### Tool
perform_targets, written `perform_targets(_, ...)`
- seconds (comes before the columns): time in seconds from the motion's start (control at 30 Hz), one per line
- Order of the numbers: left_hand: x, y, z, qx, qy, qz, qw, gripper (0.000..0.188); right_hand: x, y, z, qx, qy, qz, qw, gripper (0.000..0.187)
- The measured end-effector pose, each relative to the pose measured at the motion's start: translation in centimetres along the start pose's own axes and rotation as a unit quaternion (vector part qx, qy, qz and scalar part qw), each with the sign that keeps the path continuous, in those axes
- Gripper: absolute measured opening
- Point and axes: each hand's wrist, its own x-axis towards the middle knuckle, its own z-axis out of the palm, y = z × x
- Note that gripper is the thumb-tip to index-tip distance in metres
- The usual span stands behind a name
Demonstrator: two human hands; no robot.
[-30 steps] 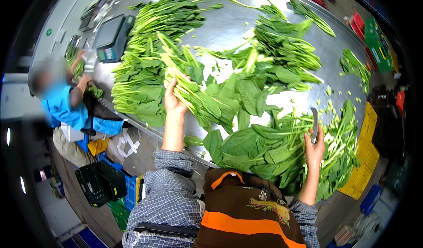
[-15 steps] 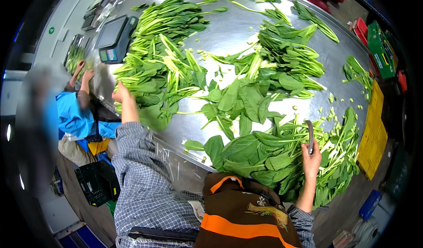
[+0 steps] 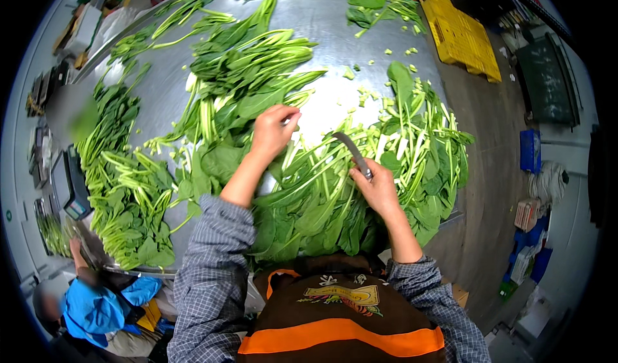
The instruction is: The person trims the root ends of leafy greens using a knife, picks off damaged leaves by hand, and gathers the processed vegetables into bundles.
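My right hand (image 3: pixel 378 188) grips the handle of a small curved knife (image 3: pixel 351 148), its blade pointing up and to the left over pale leafy-green stems. Over the middle of the metal table (image 3: pixel 331 16), my left hand (image 3: pixel 273 132) has its fingers curled in, and what they hold, if anything, I cannot make out. Directly below both hands lies a heap of broad-leaved greens (image 3: pixel 309 218), leaves toward me. Right of the knife is another heap of greens (image 3: pixel 421 150) with tangled stems. Beyond my left hand lie stacked greens (image 3: pixel 241 66), their stems pointing right.
More greens (image 3: pixel 125 195) line the table's left side, beside a scale (image 3: pixel 69 182). Cut stem pieces (image 3: pixel 365 95) lie scattered near the right heap. A co-worker in a blue jacket (image 3: pixel 96 308) is at lower left. A yellow pallet (image 3: pixel 460 34) lies beyond the table's right edge.
My view has swung to the right. My left hand has come from the left-hand greens near the scale to the middle, close to the knife. My right hand still holds the knife.
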Motion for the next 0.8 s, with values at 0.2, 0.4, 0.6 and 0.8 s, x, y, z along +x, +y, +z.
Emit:
perform_targets(0.2, 5.1, -2.2, 5.2, 0.388, -0.093, -0.080, 0.913, 0.034, -0.8, 2.3, -2.7, 0.028, 0.020, 0.024, 0.999, 0.021)
perform_targets(0.4, 4.0, 2.3, 4.5, -0.045, -0.209, -0.262, 0.941, 0.035, 0.4, 2.6, -5.4, 0.082, 0.017, 0.063, 0.995, 0.025)
perform_targets(0.6, 1.9, 13.0, 5.3, -0.324, -0.222, -0.401, 0.828, 0.030, 2.6, 0.0, -8.2, -0.076, 0.112, -0.159, 0.978, 0.015)
perform_targets(0.8, 0.1, 14.0, 6.2, -0.401, -0.241, -0.391, 0.793, 0.029, 2.5, 2.6, -7.8, -0.050, 0.069, -0.167, 0.982, 0.015)
